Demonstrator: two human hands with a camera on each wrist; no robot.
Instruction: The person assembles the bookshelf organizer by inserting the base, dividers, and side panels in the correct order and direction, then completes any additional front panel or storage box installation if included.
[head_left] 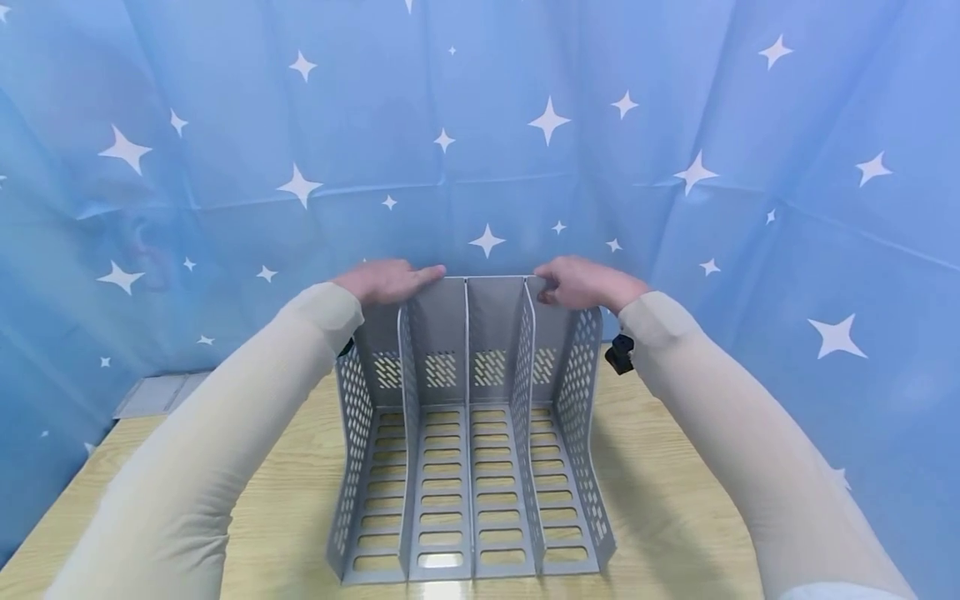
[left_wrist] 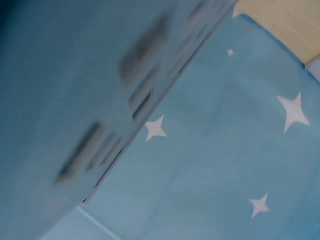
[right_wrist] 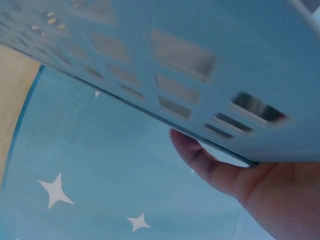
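Note:
A grey plastic file rack (head_left: 442,492) stands upright on the table, its slotted base towards me and its compartments parted by upright dividers. At the top left of its back panel, my left hand (head_left: 390,281) grips the edge, one digit lying along the rim. My right hand (head_left: 583,283) holds the same panel at the top right, its fingers partly hidden. In the right wrist view, a digit of that hand (right_wrist: 225,175) shows below the perforated side wall (right_wrist: 200,100). The left wrist view has the rack's side (left_wrist: 75,90) close up, without the hand.
Under the rack lies a wood-grain table (head_left: 292,500). A blue curtain with white stars (head_left: 480,108) hangs right behind it. At the table's far left edge lies a flat grey panel (head_left: 153,395). A small black device (head_left: 620,354) is at the right wrist.

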